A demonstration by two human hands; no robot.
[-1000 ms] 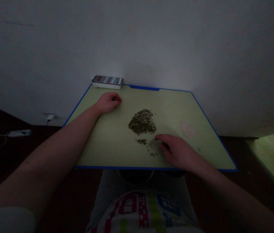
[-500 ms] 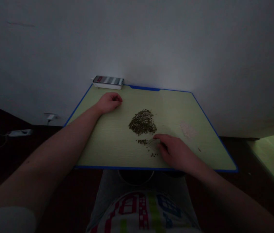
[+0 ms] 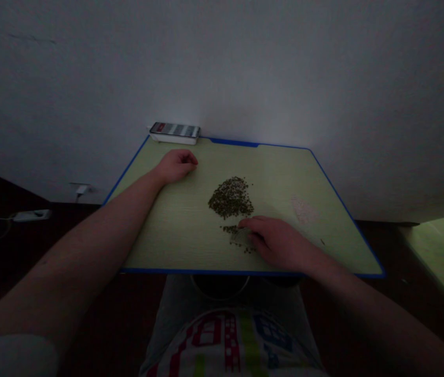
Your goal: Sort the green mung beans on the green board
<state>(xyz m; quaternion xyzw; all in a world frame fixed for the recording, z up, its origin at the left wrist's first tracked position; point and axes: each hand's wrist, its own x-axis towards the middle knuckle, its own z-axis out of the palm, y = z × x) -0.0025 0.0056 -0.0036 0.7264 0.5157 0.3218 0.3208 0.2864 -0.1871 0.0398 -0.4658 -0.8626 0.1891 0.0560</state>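
Note:
My right hand [image 3: 275,238] is closed on a small clear plastic piece [image 3: 241,236], its exact kind too faint to make out. The piece lies low over a little group of dark green-brown grains [image 3: 229,229], which look like dried beans or seeds. Just beyond is the main heap of the same grains [image 3: 230,198], with pale bits at its top. My left hand [image 3: 177,165] rests on the table [image 3: 159,235] left of the heap, fingers loosely curled and nothing visible in them. A thin patch of pale grains [image 3: 304,210] lies beyond my right hand.
A phone [image 3: 175,129] lies on a white box [image 3: 173,140] at the back left, against the wall [image 3: 285,68]. Beneath the table's front edge a round dark bowl [image 3: 220,287] sits at my lap. A power strip [image 3: 31,215] lies at the left.
My right hand has slid a little left with the clear plastic piece, which now overlaps the small group of grains. My left hand stays in place.

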